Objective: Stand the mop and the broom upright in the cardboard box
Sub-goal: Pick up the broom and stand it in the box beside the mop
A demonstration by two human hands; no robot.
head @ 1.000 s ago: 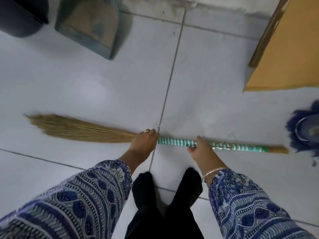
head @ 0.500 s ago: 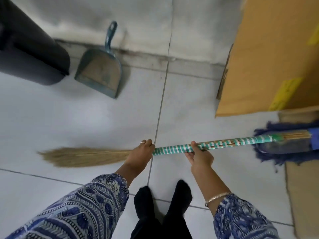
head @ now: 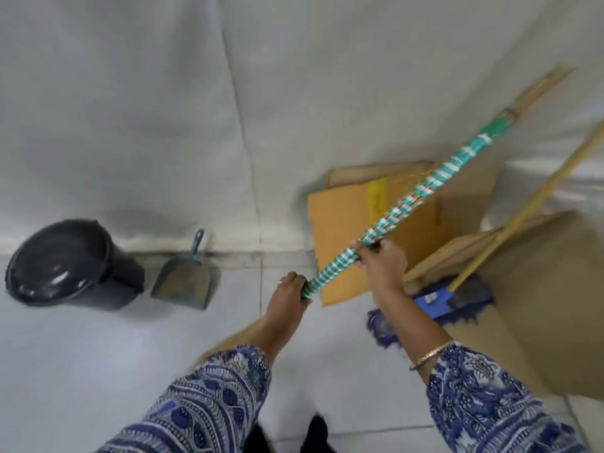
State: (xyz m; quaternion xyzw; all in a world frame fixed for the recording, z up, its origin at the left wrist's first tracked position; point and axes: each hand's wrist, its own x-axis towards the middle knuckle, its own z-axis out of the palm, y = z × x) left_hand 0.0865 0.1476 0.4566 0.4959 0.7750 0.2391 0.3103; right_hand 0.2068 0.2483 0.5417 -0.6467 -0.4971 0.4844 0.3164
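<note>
- Nearest the camera, two patterned sleeves are reaching forward over a pale tiled floor (head: 81,348).
- The left hand (head: 287,297) is wrapping its fingers closed around the lower end of the banded handle of the broom (head: 421,191); the right hand (head: 382,266) is clamping the same handle a little higher, fingers curled shut around it.
- The broom is slanting up and to the right, off the floor, its teal-and-white wrapped handle crossing in front of the cardboard box (head: 346,230); the bristle end is passing under the left forearm and is mostly hidden.
- Handling, as a judgement: the broom is probably light, stiff along the wrapped shaft and soft at the bristles, so the wrapped section is offering the surest hold, with the two hands spaced apart to steer the tilt.
- The mop (head: 457,297) is resting with its blue head low by the box flaps and its wooden pole leaning up to the right; motion blur is making it unclear whether the head is sitting inside the box or just beside it.
- Farther left, a dustpan (head: 183,286) is leaning at the base of the wall (head: 130,109), with a dark lidded bin (head: 65,263) near it.
</note>
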